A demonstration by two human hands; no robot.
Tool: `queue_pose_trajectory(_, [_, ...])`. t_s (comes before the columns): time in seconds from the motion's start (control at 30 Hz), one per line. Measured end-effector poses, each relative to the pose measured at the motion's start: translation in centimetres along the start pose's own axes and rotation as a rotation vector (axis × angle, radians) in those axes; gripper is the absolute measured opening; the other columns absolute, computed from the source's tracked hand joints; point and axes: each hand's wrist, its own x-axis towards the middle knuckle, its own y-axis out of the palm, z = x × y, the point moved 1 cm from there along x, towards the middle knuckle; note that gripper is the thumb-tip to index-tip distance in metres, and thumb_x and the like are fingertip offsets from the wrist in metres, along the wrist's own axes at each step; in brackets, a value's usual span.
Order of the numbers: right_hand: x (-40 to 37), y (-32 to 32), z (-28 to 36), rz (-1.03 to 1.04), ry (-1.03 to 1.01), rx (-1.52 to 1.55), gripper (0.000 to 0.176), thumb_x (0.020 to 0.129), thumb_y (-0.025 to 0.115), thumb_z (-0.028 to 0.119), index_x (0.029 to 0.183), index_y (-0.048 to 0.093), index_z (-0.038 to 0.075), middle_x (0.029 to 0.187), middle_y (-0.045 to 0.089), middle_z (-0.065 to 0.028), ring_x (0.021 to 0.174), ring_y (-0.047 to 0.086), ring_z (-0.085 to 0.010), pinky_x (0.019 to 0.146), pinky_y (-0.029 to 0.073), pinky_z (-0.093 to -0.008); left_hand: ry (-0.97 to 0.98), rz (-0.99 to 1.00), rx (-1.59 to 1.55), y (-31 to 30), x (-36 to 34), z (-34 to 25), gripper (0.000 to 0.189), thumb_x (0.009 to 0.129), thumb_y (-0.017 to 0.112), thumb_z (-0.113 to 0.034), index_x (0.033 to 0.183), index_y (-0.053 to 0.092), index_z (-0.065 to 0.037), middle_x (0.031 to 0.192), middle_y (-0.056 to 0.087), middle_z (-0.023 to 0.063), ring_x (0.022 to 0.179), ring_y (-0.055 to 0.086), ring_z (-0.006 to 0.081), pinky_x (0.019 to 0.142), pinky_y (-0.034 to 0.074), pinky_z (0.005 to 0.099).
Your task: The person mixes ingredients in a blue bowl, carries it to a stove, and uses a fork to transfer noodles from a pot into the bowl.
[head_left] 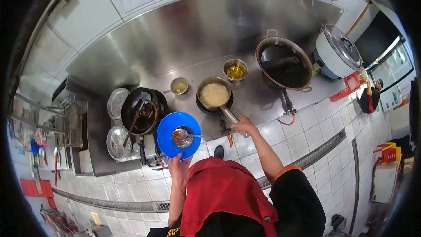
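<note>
A blue bowl (pixel 165 128) rests in my left hand (pixel 179 166), whose fingers grip its lower rim. Inside the bowl are a reddish-brown sauce (pixel 179 139) and a metal spoon (pixel 193 135). My right hand (pixel 244 124) is closed round the long handle of a metal saucepan (pixel 229 115). Pale, frothy food (pixel 214 95) fills that pan, which sits over a burner. Left of it stands a small metal bowl (pixel 179 86) with a spoon. Behind and to the right is a metal bowl of yellow oil (pixel 236 71). A black wok (pixel 131 105) holds dark sauce and utensils.
A wide pan of dark liquid (pixel 285 66) and a lidded white cooker (pixel 335 55) stand at the right. Two foil-like trays (pixel 118 142) lie left of the wok. Another person (pixel 372 98) is at the far right. Wire racks (pixel 70 123) stand at the left.
</note>
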Motion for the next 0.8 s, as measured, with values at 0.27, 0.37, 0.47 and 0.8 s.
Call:
queue_pose_trajectory(0.27, [-1.1,1.7,-1.3,-0.038,0.068,-0.155,0.065,0.058,0.074,0.034,0.105,0.053,-0.006,0.080,0.067,-0.0183,0.068,0.067,-0.0302,0.067,0.054,-0.0368,-0.047,0.125,0.052,1.3,6.6,-1.6,0.060,0.082,0.060,-0.017,0.134,0.035,0.000,0.129,0.049,0.0154,0.115,0.052,0.0321,0.103,0.039,0.0431])
queue_pose_trajectory(0.37, [1.9,5.4,-7.1,-0.468,-0.453,-0.286,0.052,0.066,0.071,0.032,0.098,0.055,-0.006,0.067,0.062,-0.0163,0.048,0.061,-0.0265,0.054,0.052,-0.0351,-0.089,0.205,0.132,2.4,8.4,-1.3,0.059,0.084,0.057,-0.020,0.133,0.035,0.003,0.128,0.050,0.0180,0.114,0.053,0.0332,0.104,0.039,0.0421])
queue_pose_trajectory(0.47, [-3.7,2.8,-2.1,-0.349,-0.212,-0.043,0.053,0.065,0.071,0.030,0.100,0.052,-0.005,0.070,0.062,-0.0170,0.060,0.062,-0.0289,0.061,0.052,-0.0371,-0.135,0.296,0.174,4.8,9.1,-1.0,0.056,0.085,0.056,-0.021,0.132,0.036,0.004,0.127,0.050,0.0187,0.114,0.053,0.0330,0.105,0.039,0.0407])
queue_pose_trajectory(0.8, [-15.6,1.9,-6.2,-0.491,-0.129,0.053,0.048,0.065,0.073,0.030,0.090,0.045,0.000,0.069,0.061,-0.0175,0.063,0.063,-0.0305,0.060,0.049,-0.0400,-0.276,0.488,0.245,11.2,6.4,2.1,0.059,0.083,0.060,-0.020,0.132,0.037,0.003,0.129,0.048,0.0183,0.116,0.052,0.0320,0.105,0.039,0.0429])
